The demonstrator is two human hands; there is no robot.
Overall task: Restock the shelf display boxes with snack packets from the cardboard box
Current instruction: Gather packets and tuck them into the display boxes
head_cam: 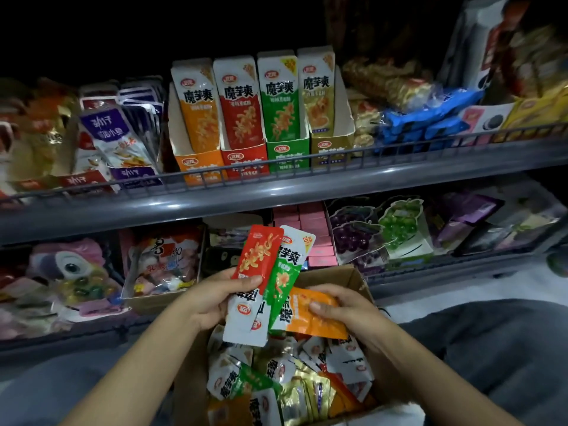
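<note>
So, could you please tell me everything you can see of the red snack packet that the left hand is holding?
The red snack packet is a long, slim, glossy pouch, plastic or foil by its look. Its upper part is red with a yellow-orange food picture; its lower part is white with dark characters and a small red oval logo. It stands nearly upright, tilted slightly right, above the open cardboard box. The left hand grips its middle, thumb across the front. It overlaps a green packet just behind it.

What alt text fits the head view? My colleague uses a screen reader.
The left hand holds a red packet and a green packet while the right hand grips an orange packet, above a cardboard box of snack packets. Four display boxes stand on the upper shelf.
</note>
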